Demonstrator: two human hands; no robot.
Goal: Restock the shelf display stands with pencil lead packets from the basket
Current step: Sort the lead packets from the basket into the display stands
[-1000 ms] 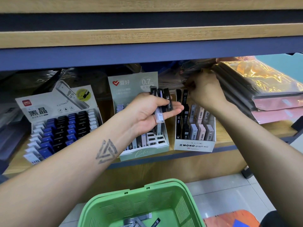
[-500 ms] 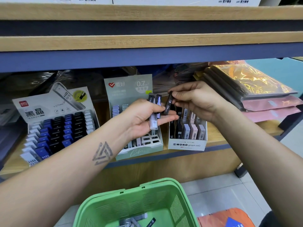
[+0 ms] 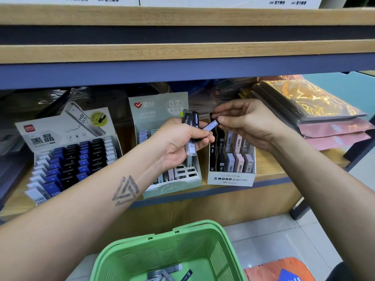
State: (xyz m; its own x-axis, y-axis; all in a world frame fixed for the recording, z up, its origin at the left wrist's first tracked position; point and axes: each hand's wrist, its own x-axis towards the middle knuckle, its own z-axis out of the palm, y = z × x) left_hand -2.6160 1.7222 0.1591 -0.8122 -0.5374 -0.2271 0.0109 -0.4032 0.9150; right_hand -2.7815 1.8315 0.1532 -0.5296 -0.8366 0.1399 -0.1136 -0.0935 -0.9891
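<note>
Lavender packet (image 3: 211, 125) is pinched by right hand (image 3: 246, 123), drawn from left hand's (image 3: 178, 142) held bunch (image 3: 190, 126); next, slot it into MONO stand (image 3: 231, 165) at five o'clock.

The white display box (image 3: 231, 179) reads "MONO graph MG"; the green stand (image 3: 160, 106) shows "0.7"; the left stand (image 3: 67, 128) says "HB 0.5".

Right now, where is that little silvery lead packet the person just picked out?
In the head view the silvery packet is pinched in the right hand, held in the air between both hands, just above the white MONO stand and beside the left hand.
</note>
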